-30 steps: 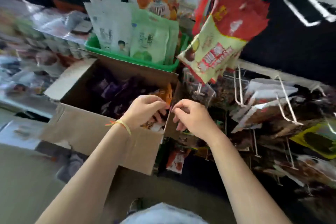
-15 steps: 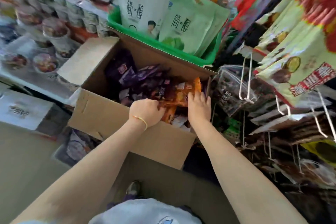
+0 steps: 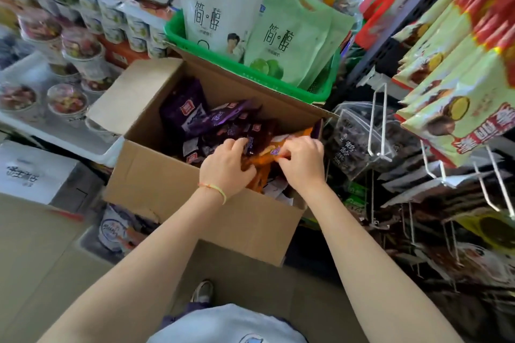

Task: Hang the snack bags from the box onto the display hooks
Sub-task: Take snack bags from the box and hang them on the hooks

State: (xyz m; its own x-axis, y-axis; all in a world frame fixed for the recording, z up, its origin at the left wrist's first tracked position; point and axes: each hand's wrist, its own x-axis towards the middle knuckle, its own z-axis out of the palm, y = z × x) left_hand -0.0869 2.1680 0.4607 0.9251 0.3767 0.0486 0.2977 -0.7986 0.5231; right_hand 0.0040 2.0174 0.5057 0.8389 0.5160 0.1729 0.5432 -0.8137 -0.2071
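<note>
Both hands in the cardboard box point(image 3: 156, 181). Left hand point(image 3: 225, 166) and right hand point(image 3: 302, 163) each hold a pinching grip on the orange snack bag point(image 3: 260, 160), long axis running 7 to 1 o'clock. Empty display hooks point(image 3: 376, 120) at 3 o'clock.

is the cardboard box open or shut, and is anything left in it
Open: the cardboard box has its flaps folded out, and purple snack bags and orange ones still fill it.
</note>
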